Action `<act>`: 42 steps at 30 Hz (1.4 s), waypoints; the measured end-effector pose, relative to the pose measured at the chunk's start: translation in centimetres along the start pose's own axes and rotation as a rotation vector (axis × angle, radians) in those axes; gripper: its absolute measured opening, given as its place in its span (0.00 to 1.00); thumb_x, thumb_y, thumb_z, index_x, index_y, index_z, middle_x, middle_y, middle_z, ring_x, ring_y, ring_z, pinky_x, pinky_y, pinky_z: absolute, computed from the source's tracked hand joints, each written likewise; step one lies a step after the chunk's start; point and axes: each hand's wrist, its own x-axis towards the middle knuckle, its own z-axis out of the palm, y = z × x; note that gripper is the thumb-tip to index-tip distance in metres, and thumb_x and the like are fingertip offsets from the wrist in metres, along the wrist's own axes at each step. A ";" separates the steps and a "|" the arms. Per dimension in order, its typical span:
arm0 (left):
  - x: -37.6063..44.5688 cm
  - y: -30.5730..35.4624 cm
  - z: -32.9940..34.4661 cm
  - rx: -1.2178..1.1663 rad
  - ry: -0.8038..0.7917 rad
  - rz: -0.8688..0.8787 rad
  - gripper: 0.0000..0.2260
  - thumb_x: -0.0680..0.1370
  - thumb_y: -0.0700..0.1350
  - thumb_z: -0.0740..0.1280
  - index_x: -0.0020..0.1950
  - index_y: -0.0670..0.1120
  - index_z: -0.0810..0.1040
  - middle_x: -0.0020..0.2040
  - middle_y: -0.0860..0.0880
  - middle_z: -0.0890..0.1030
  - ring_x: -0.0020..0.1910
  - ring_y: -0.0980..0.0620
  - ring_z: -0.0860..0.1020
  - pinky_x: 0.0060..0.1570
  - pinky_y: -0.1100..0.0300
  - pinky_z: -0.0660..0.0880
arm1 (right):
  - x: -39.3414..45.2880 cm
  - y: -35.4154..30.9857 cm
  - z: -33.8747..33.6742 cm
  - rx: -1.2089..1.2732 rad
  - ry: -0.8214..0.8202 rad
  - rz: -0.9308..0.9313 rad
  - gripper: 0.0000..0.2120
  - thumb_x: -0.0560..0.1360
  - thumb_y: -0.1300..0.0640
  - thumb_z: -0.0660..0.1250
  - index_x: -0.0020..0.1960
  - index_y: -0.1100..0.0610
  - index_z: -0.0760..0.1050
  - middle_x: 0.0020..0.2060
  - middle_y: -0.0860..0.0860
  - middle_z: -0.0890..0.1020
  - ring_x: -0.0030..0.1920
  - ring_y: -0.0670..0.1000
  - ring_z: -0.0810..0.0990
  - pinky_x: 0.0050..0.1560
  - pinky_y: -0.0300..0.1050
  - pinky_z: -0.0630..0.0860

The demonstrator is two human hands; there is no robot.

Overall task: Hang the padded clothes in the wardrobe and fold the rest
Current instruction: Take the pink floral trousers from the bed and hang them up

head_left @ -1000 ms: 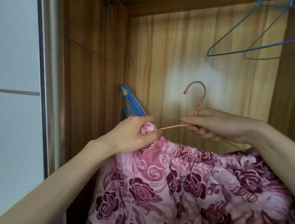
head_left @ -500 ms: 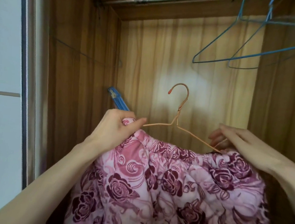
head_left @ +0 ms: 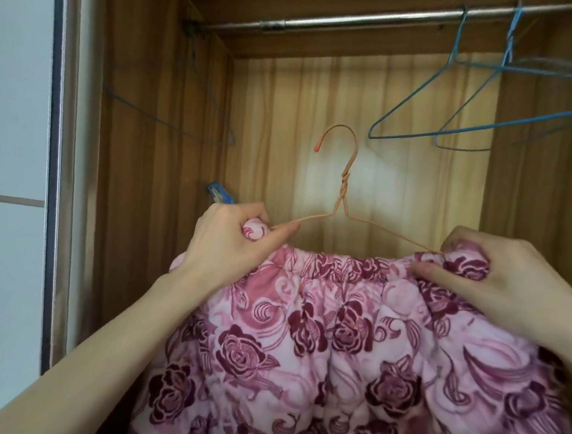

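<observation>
The quilted pink rose-print garment point(head_left: 352, 352) sits on a thin orange wire hanger point(head_left: 342, 200), held up inside the wooden wardrobe point(head_left: 157, 138) below the steel rail point(head_left: 378, 22). Left hand point(head_left: 231, 243) and right hand point(head_left: 498, 281) each clamp a puffy waistband end. Blue wire hangers point(head_left: 491, 106) dangle from the rail's right end.

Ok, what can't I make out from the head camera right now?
- Orange hanger: both ends hidden under the pink padded garment and each hand's grip, left hand, right hand.
- Garment's lower part: cut off by the bottom edge.
- Blue clip: mostly hidden behind the left hand.
- Blue hangers: cut off by the right edge.
</observation>
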 end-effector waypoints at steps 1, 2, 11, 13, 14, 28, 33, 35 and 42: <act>1.0 0.2 -0.1 0.064 0.048 0.039 0.23 0.74 0.69 0.69 0.34 0.51 0.79 0.27 0.53 0.78 0.29 0.54 0.77 0.32 0.56 0.74 | 0.6 -0.3 -0.6 -0.051 0.033 -0.016 0.25 0.72 0.27 0.67 0.38 0.49 0.75 0.27 0.46 0.80 0.30 0.47 0.79 0.35 0.45 0.75; 2.3 0.3 -0.2 0.131 0.090 0.075 0.23 0.75 0.70 0.67 0.35 0.51 0.78 0.28 0.54 0.78 0.30 0.55 0.77 0.32 0.54 0.76 | 1.4 -0.6 -1.2 -0.115 0.075 -0.031 0.27 0.73 0.24 0.64 0.39 0.49 0.73 0.26 0.48 0.79 0.30 0.48 0.78 0.35 0.49 0.76; 14.4 0.8 -1.3 0.430 0.070 0.129 0.28 0.82 0.69 0.54 0.47 0.47 0.79 0.42 0.49 0.82 0.42 0.47 0.80 0.43 0.49 0.80 | 8.9 -6.8 -5.0 -0.502 0.426 0.019 0.26 0.77 0.32 0.66 0.52 0.56 0.74 0.36 0.55 0.66 0.47 0.69 0.79 0.40 0.52 0.66; 15.8 1.2 -1.2 0.438 0.040 0.061 0.27 0.83 0.68 0.53 0.55 0.47 0.79 0.51 0.47 0.82 0.50 0.45 0.80 0.52 0.46 0.79 | 10.6 -7.1 -5.1 -0.438 0.411 0.079 0.25 0.77 0.33 0.68 0.50 0.57 0.75 0.38 0.56 0.68 0.50 0.69 0.79 0.42 0.52 0.67; 16.1 1.4 -0.9 0.415 0.039 0.016 0.27 0.84 0.66 0.54 0.61 0.46 0.78 0.56 0.45 0.81 0.56 0.43 0.79 0.57 0.44 0.78 | 11.5 -7.1 -5.1 -0.400 0.400 0.105 0.25 0.76 0.33 0.68 0.49 0.57 0.75 0.40 0.58 0.71 0.51 0.69 0.79 0.43 0.53 0.68; 15.3 1.7 3.0 0.033 0.001 -0.085 0.36 0.84 0.67 0.51 0.86 0.47 0.52 0.84 0.46 0.59 0.83 0.45 0.58 0.81 0.42 0.58 | 20.3 -10.4 -7.5 -0.447 0.455 0.123 0.24 0.77 0.38 0.72 0.53 0.61 0.77 0.54 0.66 0.81 0.54 0.69 0.80 0.48 0.55 0.73; 17.9 1.0 3.0 0.022 -0.079 -0.086 0.37 0.83 0.69 0.51 0.86 0.50 0.51 0.85 0.48 0.57 0.83 0.46 0.57 0.81 0.42 0.56 | 23.3 -12.1 -8.1 -0.497 0.424 0.137 0.22 0.75 0.41 0.74 0.55 0.59 0.79 0.54 0.63 0.82 0.54 0.67 0.81 0.51 0.55 0.75; 18.7 0.5 3.1 0.009 -0.119 -0.127 0.38 0.82 0.71 0.51 0.86 0.51 0.51 0.85 0.47 0.58 0.83 0.45 0.57 0.81 0.41 0.56 | 24.4 -12.6 -7.6 -0.524 0.395 0.147 0.21 0.76 0.43 0.73 0.57 0.59 0.79 0.55 0.62 0.82 0.55 0.66 0.81 0.52 0.55 0.75; 20.7 0.0 3.7 -0.122 -0.191 -0.319 0.40 0.79 0.74 0.52 0.86 0.55 0.51 0.85 0.48 0.58 0.84 0.42 0.54 0.81 0.37 0.51 | 27.8 -13.5 -5.8 -0.599 0.376 0.224 0.18 0.78 0.49 0.73 0.62 0.60 0.80 0.59 0.61 0.82 0.59 0.65 0.81 0.55 0.53 0.76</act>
